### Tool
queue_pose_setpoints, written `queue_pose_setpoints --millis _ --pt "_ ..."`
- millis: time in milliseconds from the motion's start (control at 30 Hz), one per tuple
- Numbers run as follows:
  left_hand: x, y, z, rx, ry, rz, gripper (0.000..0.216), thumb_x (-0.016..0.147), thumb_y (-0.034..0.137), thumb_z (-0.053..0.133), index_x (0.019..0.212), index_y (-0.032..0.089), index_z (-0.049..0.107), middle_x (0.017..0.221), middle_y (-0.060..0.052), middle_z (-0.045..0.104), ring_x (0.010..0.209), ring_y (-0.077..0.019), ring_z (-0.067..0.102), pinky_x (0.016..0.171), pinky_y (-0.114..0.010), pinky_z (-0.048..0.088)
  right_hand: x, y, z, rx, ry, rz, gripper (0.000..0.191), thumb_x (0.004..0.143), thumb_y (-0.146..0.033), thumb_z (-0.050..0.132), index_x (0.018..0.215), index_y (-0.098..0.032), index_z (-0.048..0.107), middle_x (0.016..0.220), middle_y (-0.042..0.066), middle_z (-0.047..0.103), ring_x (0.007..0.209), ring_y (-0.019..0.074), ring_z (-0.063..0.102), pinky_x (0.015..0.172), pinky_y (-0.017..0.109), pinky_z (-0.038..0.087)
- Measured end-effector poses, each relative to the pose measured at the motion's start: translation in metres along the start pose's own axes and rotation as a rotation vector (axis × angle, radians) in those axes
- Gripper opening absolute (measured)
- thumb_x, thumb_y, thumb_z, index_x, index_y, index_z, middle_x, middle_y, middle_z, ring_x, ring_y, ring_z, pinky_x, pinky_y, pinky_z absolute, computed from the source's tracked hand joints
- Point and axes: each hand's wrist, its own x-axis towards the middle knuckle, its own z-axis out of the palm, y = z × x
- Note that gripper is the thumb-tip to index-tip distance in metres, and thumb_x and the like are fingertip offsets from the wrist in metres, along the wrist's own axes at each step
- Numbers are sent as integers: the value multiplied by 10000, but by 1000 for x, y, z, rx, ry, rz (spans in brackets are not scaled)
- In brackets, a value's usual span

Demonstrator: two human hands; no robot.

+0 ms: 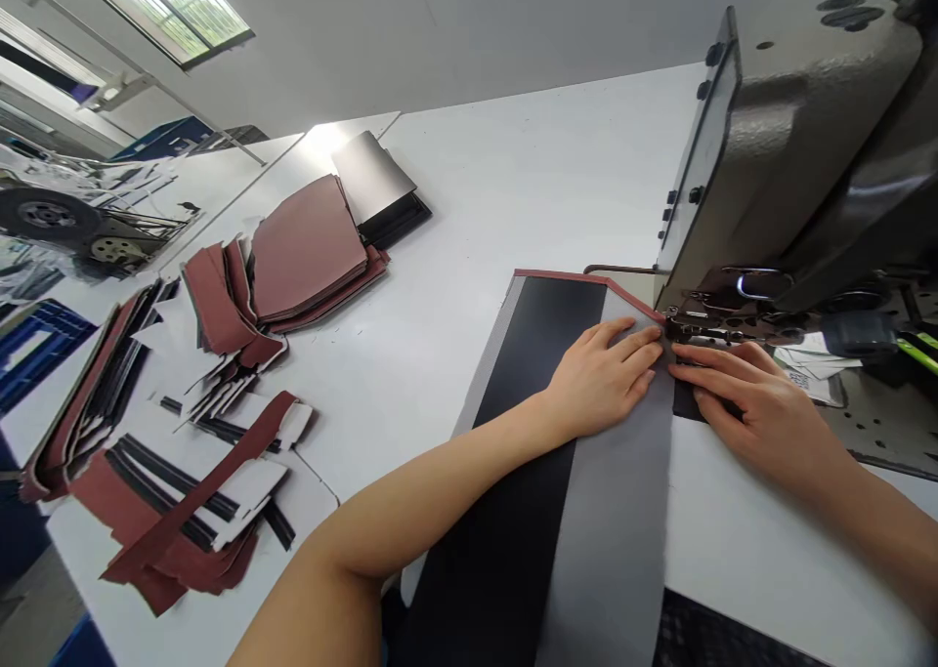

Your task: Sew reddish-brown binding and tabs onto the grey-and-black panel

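A long panel of grey and black sheet material (pixel 622 511) lies under the sewing machine (pixel 791 159), with a dark red binding strip (pixel 561 275) along its far edge. My left hand (pixel 602 379) rests flat on the panel's grey part, fingers stretched toward the presser foot (pixel 678 325). Just right of the foot, my right hand (pixel 762 403) has its fingers extended, their tips touching the panel's right edge beside a small dark piece (pixel 687 400). The needle point is hidden among the metal parts.
On the left of the white table (pixel 440 354) lie stacked dark red pieces (pixel 312 247), a silvery-grey stack (pixel 372 179), and black and red strips (pixel 183 511). A blue crate (pixel 44 340) stands beyond the left edge. Paper labels (pixel 813 369) lie beneath the machine head.
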Motion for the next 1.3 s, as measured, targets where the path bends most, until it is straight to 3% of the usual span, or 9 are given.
queue_pose_setpoints --millis 133,233,367,500,600,767,1000,1133,1300 --pt "9 -7 4 -10 25 -21 335 1045 300 444 1304 180 621 1412 -57 637 1382 -260 505 1136 -418 459 3 -9 1 -60 31 -71 333 982 -156 460 1171 -220 727 1303 48 674 1080 234 647 1000 444 521" --pt "11 -11 3 -22 54 -13 333 1041 285 447 1296 171 629 1375 -56 663 1362 -264 527 1127 -423 476 0 -11 -18 -155 5 -89 329 997 -152 430 1138 -214 720 1202 40 714 1026 213 666 932 385 540" --pt "9 -14 1 -31 52 12 344 1038 276 457 1319 160 619 1356 -77 672 1354 -257 540 1133 -435 485 -22 10 -67 -466 75 217 309 1007 -305 429 1022 -244 732 961 49 735 805 231 687 559 330 477" --pt "9 -13 1 -14 55 20 347 1036 264 457 1318 150 624 1347 -103 672 1351 -269 544 1116 -457 505 -43 48 -96 -667 17 438 297 935 -311 488 1108 -206 706 1166 105 705 754 255 669 534 360 425" --pt "10 -13 2 -4 57 28 357 1038 265 454 1329 147 622 1351 -112 668 1353 -268 542 1120 -465 505 -41 67 -90 -665 -24 442 284 893 -341 536 1058 -179 700 1110 121 697 718 240 641 517 342 406" --pt "7 -13 0 -13 71 50 345 1034 253 459 1317 147 625 1368 -107 658 1348 -268 544 1125 -466 499 -35 70 -81 -641 -15 399 246 902 -274 453 728 -196 609 841 75 656 625 176 579 482 298 356" --pt "0 13 -23 -157 114 192 284 995 150 480 1219 175 652 1366 -89 660 1295 -233 583 1047 -399 548 -50 61 -93 -621 19 353 204 902 -195 493 988 -230 674 1082 63 689 701 181 641 473 291 404" --pt "0 28 -24 -241 38 274 261 1005 158 466 1172 179 664 1348 -71 675 1284 -228 586 1065 -390 544 -43 69 -101 -580 -70 278 278 839 -68 420 823 -234 642 901 62 668 752 183 631 480 276 368" --pt "-5 46 -26 -537 17 201 290 994 154 480 1242 189 626 1390 -100 640 1322 -218 570 1113 -383 512 -45 35 -105 -439 18 288 84 838 -314 560 811 -236 567 886 64 673 593 175 586 460 299 383"
